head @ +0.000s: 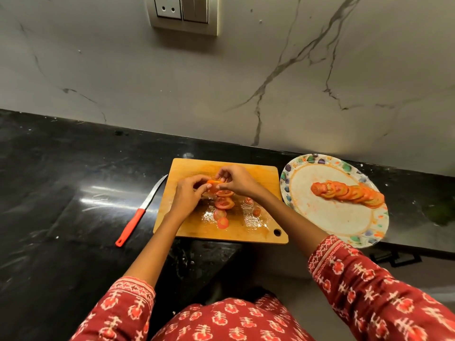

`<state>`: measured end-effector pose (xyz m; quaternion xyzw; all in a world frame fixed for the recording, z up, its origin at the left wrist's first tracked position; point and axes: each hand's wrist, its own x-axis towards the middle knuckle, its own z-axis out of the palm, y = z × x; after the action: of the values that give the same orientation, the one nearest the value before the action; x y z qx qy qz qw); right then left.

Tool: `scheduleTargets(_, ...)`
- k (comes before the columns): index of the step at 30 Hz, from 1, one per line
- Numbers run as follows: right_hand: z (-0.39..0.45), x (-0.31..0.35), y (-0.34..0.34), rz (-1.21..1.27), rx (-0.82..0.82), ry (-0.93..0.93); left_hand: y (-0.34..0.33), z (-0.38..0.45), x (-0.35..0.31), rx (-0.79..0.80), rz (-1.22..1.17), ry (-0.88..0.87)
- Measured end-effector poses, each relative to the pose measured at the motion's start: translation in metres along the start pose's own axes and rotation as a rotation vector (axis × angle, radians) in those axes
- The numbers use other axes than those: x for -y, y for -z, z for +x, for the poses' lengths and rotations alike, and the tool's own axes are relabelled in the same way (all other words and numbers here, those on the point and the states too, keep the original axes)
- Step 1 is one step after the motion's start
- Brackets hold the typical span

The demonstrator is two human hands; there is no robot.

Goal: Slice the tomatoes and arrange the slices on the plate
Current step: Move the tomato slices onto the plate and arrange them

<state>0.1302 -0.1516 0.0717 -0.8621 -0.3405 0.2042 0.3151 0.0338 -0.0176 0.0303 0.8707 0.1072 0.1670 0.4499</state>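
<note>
Red patterned sleeves (369,286) and the front of the same garment fill the bottom of the view, with both forearms reaching forward over a black stone counter (61,193) that runs below a grey marbled wall (221,82) carrying a switch plate (183,13). On the counter lies a wooden cutting board (261,183), wet in patches, with a hanging hole at its near right corner. Just beside the board's right edge sits a round plate (344,220) with a coloured, spotted rim; a row of overlapping tomato slices (349,193) lies across its far half. Over the far middle of the board the left hand (187,195) and the right hand (236,180) meet, their curled fingers pinching a small stack of tomato slices (213,186) between them. More loose slices (222,205) trail toward the near edge of the board, lying flat in the wet patch, with a few small bits to their right. Left of the board, a knife with a red handle (138,215) rests on the counter, its blade tip close to the board's far left corner, untouched by either hand.
</note>
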Motion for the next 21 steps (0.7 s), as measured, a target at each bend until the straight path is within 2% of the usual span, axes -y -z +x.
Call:
scheduleTargets(4,-0.001,0.002,0.002,-0.004,-0.014,0.020,0.001,-0.001,-0.002,-0.025,-0.023,0.009)
scheduleTargets(10,-0.006,0.001,0.004,-0.032,0.051,-0.022,-0.001,-0.002,0.000,0.082,-0.046,0.083)
scheduleTargets(17,-0.012,-0.013,0.020,0.051,-0.153,-0.119,-0.003,-0.004,0.010,0.147,0.025,0.157)
scheduleTargets(21,-0.019,-0.026,0.031,0.072,-0.216,-0.133,-0.008,-0.001,0.010,0.112,0.133,0.155)
